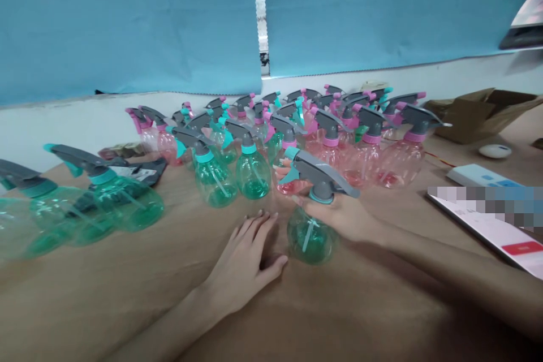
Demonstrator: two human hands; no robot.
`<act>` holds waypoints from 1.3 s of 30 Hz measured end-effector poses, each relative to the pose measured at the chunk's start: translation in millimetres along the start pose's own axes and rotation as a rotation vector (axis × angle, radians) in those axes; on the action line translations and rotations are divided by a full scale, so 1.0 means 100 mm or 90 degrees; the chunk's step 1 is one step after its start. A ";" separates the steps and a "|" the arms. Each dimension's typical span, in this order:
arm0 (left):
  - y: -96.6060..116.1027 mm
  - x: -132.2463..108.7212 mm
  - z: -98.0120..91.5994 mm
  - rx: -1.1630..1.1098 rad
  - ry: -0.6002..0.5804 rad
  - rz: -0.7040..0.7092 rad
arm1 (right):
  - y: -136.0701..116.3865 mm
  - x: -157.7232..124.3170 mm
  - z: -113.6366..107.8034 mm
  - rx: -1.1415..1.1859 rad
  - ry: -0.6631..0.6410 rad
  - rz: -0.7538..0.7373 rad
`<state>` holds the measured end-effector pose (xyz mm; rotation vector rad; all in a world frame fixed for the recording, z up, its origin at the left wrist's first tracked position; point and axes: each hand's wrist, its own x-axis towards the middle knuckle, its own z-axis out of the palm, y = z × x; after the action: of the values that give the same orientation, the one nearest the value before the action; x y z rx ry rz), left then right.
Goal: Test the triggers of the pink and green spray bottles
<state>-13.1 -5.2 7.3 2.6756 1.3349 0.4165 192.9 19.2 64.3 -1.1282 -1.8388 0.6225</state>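
Note:
A green spray bottle [311, 240] with a grey and teal trigger head stands on the table in front of me, slightly tilted. My right hand [335, 212] reaches in from the right and grips it around the neck below the head; some fingers are hidden behind the trigger. To its left, my left hand [246, 257] lies on the tabletop with fingers stretched out, holding nothing. Just beyond the hands are a teal-collared green spray bottle [253, 172] and another green one [214, 178]. Pink spray bottles [368, 153] crowd behind the held bottle.
More green spray bottles [127, 201] stand at the left beside a dark plastic packet [148, 172]. On the right are a phone [479, 223], a white box-like device [475, 174], a white mouse [495, 151] and an open cardboard box [470, 119]. A blue curtain [169, 22] hangs behind.

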 end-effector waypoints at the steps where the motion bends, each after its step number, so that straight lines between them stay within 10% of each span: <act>1: 0.00 0.00 0.00 -0.001 0.002 0.001 | 0.01 0.00 0.00 -0.008 -0.002 -0.002; 25: 0.24 -0.24 -0.12 -0.250 0.208 -0.034 | -0.24 0.03 0.63 0.143 0.024 -0.116; 32: -0.04 -0.65 -0.34 -0.134 0.231 -0.150 | -0.56 0.20 0.98 0.059 -0.087 -0.201; 39: -0.61 -0.88 -0.63 0.010 0.277 -0.224 | -0.76 0.49 0.79 -0.150 -0.233 -0.260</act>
<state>-128.7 -39.3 36.5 2.3677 1.8819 0.9810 79.7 29.0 103.2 -0.7776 -2.4249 0.3955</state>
